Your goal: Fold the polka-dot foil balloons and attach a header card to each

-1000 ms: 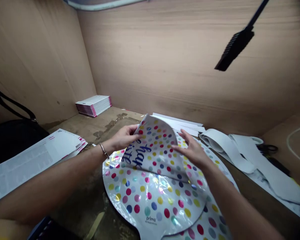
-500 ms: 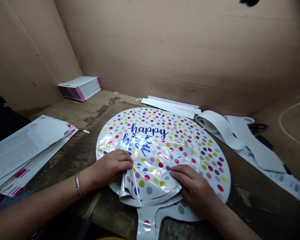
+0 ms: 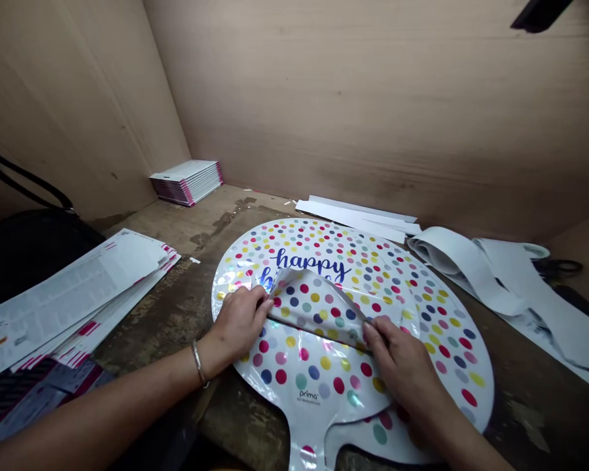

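A folded foil balloon (image 3: 319, 301), white with coloured dots, is pinched at its two ends by my hands. My left hand (image 3: 243, 320), with a bangle on the wrist, closes on its left end. Fingers and thumb of my right hand (image 3: 397, 350) grip its right end. Beneath lie flat, unfolded dotted foil balloons (image 3: 442, 333), overlapping, with blue lettering reading "happy" on the top one. Its second line is partly covered by the folded piece. A "prima" mark shows near the neck (image 3: 307, 432), which points toward me.
Printed white cards (image 3: 78, 288) lie fanned at the left, near a black bag (image 3: 34, 248). A card stack (image 3: 189, 182) stands in the back left corner. White strips (image 3: 358, 216) and a curled label roll (image 3: 500, 275) lie behind and right, near black-handled scissors (image 3: 562, 267). Wooden panels surround the table.
The folded balloon's lower part has been lifted and turned upward, uncovering the "prima" mark and neck area below. Both hands now pinch its ends. The view has shifted slightly left.
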{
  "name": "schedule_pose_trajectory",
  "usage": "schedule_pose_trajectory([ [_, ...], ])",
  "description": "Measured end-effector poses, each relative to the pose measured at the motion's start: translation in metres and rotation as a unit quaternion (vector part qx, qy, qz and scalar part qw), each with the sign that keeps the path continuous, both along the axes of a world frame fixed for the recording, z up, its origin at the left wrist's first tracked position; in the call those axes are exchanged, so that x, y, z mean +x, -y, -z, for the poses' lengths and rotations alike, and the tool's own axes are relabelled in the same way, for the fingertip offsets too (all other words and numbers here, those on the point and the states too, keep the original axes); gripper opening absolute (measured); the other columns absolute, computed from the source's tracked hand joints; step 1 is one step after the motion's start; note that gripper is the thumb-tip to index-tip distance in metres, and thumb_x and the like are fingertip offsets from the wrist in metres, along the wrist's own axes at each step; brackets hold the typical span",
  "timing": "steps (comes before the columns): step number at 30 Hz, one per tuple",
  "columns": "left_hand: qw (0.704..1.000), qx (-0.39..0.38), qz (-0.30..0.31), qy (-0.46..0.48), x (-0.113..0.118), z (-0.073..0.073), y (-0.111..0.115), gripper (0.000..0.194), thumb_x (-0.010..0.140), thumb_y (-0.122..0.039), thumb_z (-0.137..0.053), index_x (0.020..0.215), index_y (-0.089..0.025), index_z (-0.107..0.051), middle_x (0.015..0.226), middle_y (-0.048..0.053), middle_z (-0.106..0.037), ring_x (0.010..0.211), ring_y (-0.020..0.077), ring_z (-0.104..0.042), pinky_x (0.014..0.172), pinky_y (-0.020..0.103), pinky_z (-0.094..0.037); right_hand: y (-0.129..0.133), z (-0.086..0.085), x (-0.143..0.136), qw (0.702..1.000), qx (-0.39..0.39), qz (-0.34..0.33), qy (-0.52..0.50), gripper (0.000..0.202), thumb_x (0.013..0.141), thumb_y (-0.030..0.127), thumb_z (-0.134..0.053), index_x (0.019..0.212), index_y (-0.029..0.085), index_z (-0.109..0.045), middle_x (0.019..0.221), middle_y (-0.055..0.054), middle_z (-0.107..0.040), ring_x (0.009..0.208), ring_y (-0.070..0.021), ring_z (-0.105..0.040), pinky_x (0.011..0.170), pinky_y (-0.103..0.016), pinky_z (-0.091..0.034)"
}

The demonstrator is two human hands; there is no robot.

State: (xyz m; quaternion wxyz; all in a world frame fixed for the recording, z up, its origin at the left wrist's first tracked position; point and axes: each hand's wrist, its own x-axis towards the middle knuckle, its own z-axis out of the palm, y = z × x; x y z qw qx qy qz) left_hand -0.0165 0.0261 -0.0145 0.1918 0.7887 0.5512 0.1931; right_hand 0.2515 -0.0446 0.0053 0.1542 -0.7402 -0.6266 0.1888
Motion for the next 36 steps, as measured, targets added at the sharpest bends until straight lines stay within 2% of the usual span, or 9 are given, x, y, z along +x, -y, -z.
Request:
schedule_pose_trajectory([
  [6, 0.999, 0.021, 0.018, 0.019, 0.004, 0.000, -0.004, 0.015, 0.090, -0.024, -0.043, 0.103, -0.021, -0.050, 0.075, 0.001, -0.062, 0.072, 0.0189, -0.059, 0.066, 0.029, -0.042, -0.012, 0.002, -0.008, 0.995, -0.009, 0.016, 0.094, 0.034, 0.091, 0.045, -0.031, 0.074, 0.024, -0.051, 0.066, -0.004, -0.063, 0.058, -0.0204, -0.060, 0.052, -0.032, -0.043],
  [10, 0.991, 0.064, 0.095, -0.074, 0.004, 0.000, -0.005, 0.033, 0.090, -0.019, -0.040, 0.118, -0.027, -0.055, 0.085, 0.004, -0.064, 0.079, 0.0209, -0.060, 0.071, 0.031, -0.044, -0.013, 0.003, -0.007, 0.995, 0.002, 0.002, 0.103, 0.034, 0.090, 0.046, -0.034, 0.072, 0.025, -0.052, 0.063, -0.005, -0.063, 0.054, -0.0210, -0.060, 0.047, -0.032, -0.044],
  [15, 0.976, 0.061, 0.084, -0.189, 0.009, -0.016, -0.012, 0.034, 0.089, -0.022, -0.042, 0.118, -0.024, -0.059, 0.089, 0.012, -0.063, 0.088, 0.0296, -0.060, 0.076, 0.043, -0.046, -0.015, 0.004, -0.006, 0.994, 0.011, 0.005, 0.110, 0.031, 0.089, 0.045, -0.038, 0.070, 0.024, -0.053, 0.062, -0.007, -0.064, 0.053, -0.0219, -0.061, 0.044, -0.032, -0.044],
  [19, 0.959, 0.137, 0.113, -0.221, 0.030, -0.024, -0.021, 0.038, 0.087, -0.016, -0.044, 0.123, -0.016, -0.055, 0.139, 0.018, -0.041, 0.132, 0.0374, -0.030, 0.103, 0.058, -0.022, -0.017, 0.005, -0.004, 0.993, 0.016, -0.006, 0.113, 0.032, 0.089, 0.044, -0.039, 0.071, 0.024, -0.055, 0.062, -0.008, -0.064, 0.052, -0.0221, -0.060, 0.042, -0.032, -0.044],
  [24, 0.937, 0.101, 0.283, -0.180, 0.056, -0.002, -0.035, 0.055, 0.096, -0.042, -0.029, 0.143, -0.015, -0.026, 0.151, 0.014, -0.020, 0.140, 0.0301, -0.013, 0.110, 0.056, -0.007, -0.018, -0.002, -0.007, 0.983, 0.044, -0.026, 0.178, 0.027, 0.089, 0.035, -0.040, 0.077, 0.020, -0.060, 0.072, -0.012, -0.067, 0.066, -0.0276, -0.064, 0.054, -0.041, -0.050],
  [28, 0.940, 0.076, 0.278, -0.183, 0.057, 0.010, -0.039, 0.057, 0.096, -0.043, -0.024, 0.146, -0.014, -0.018, 0.153, 0.014, -0.013, 0.141, 0.0303, -0.009, 0.110, 0.056, -0.007, -0.014, -0.003, -0.035, 0.952, 0.156, -0.189, 0.185, 0.037, 0.087, 0.023, -0.045, 0.121, 0.014, -0.055, 0.130, -0.018, -0.054, 0.126, -0.0339, -0.043, 0.098, -0.056, -0.039],
  [31, 0.942, 0.073, 0.270, -0.187, 0.055, 0.010, -0.038, 0.057, 0.096, -0.041, -0.025, 0.146, -0.014, -0.018, 0.153, 0.015, -0.012, 0.140, 0.0318, -0.009, 0.108, 0.061, -0.005, -0.001, 0.009, -0.033, 0.942, 0.071, -0.297, 0.140, 0.055, 0.089, 0.033, -0.045, 0.139, 0.015, -0.037, 0.146, -0.013, -0.036, 0.136, -0.0280, -0.030, 0.107, -0.051, -0.032],
  [34, 0.946, 0.072, 0.260, -0.180, 0.054, 0.011, -0.037, 0.057, 0.096, -0.042, -0.025, 0.146, -0.016, -0.017, 0.153, 0.015, -0.012, 0.140, 0.0331, -0.009, 0.106, 0.064, -0.004, 0.017, 0.023, 0.017, 0.965, 0.034, -0.206, 0.160, 0.057, 0.090, 0.044, -0.041, 0.142, 0.020, -0.034, 0.147, -0.012, -0.034, 0.134, -0.0305, -0.032, 0.103, -0.055, -0.035],
  [36, 0.947, 0.075, 0.259, -0.175, 0.055, 0.012, -0.038, 0.057, 0.096, -0.042, -0.026, 0.146, -0.017, -0.017, 0.153, 0.014, -0.013, 0.140, 0.0333, -0.009, 0.106, 0.064, -0.004, 0.024, 0.025, 0.060, 0.970, 0.076, -0.099, 0.206, 0.051, 0.090, 0.044, -0.041, 0.129, 0.014, -0.052, 0.137, -0.019, -0.046, 0.128, -0.0379, -0.039, 0.095, -0.063, -0.038],
])
